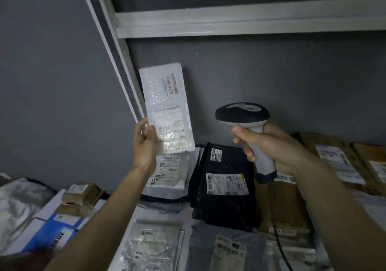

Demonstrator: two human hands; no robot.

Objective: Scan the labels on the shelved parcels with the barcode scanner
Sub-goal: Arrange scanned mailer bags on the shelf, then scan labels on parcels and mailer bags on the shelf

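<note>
fingers (151, 134) of the left hand (144, 145) pinch the low corner of a white bubble bag (167, 108) and hold it up in the air, in front of the grey wall and above the other parcels on the shelf. fingers of the right hand (269, 145) are curled tight round the handle of the scanner (243, 114), just to the right of the bag, with its wire hanging down. the head of the scanner looks turned a bit away from the bag, so i think the good thing to do is turn it to face the label (171, 124) with the stripes. hold the bag flat and still, because the shiny plastic may bounce the light. keep the thumb off the label. a black bag (225, 187) and a brown box (284, 206) lie on the shelf below, labels up, and look like they wait for their turn.
</note>
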